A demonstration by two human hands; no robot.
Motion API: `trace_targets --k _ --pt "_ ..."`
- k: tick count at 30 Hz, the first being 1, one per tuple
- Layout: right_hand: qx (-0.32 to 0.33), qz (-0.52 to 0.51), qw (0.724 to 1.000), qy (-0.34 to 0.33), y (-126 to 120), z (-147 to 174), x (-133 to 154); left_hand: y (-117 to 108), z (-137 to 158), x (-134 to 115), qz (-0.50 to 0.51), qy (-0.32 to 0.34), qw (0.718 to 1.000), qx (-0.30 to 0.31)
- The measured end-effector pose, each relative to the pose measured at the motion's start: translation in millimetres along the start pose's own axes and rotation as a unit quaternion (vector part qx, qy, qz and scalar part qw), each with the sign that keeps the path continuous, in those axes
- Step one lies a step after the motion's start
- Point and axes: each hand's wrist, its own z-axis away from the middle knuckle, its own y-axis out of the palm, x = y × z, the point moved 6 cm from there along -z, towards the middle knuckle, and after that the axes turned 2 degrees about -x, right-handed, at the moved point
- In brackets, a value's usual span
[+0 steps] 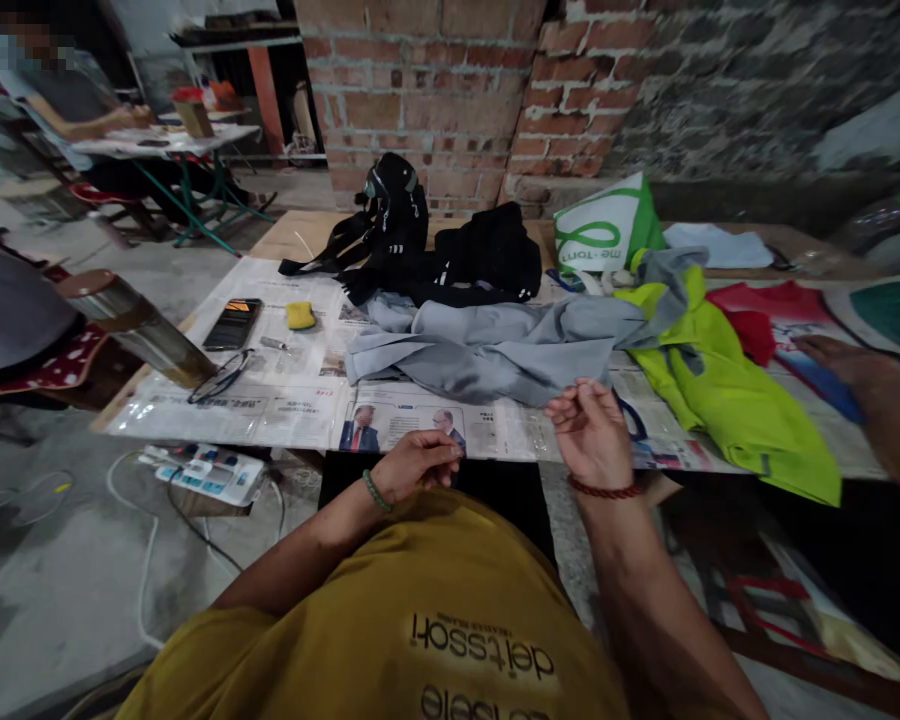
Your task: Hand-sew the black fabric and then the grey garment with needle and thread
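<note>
My left hand (422, 465), with a green beaded bracelet at the wrist, is held at the table's front edge with its thumb and fingertips pressed together. Higher and to the right, my right hand (592, 435) is turned palm up in a pinch, a red braided cord around the wrist. Whatever either pinch holds, if anything, is too small to make out. Just beyond my right fingertips lies a crumpled grey garment (487, 345). A neon yellow and grey garment (727, 370) touches its right end and hangs over the front edge. Blue scissor-like handles (633, 420) show beside my right hand.
Newspaper (285, 410) under clear plastic covers the table. On the left are a tall flask (139, 325), glasses (221, 378), a phone (232, 324) and a sponge (300, 316). Black bags (487, 250) stand behind. Another person's hand (844, 365) rests at right; a power strip (214, 474) sits below left.
</note>
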Motion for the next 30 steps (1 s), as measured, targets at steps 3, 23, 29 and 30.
trace_targets --k 3,23,29,30 --pt "-0.035 -0.008 0.998 -0.050 -25 -7 28 -3 1 -1 0.008 0.000 1.000 -0.002" --pt "-0.212 0.047 0.940 -0.264 -85 14 131 -46 5 -9 0.353 -0.028 0.935 0.000" --pt "-0.241 0.028 0.942 -0.230 -82 20 123 -59 8 -15 0.353 0.016 0.935 -0.027" --pt "-0.253 0.014 0.940 -0.227 -83 19 121 -60 9 -15 0.343 0.024 0.939 -0.032"
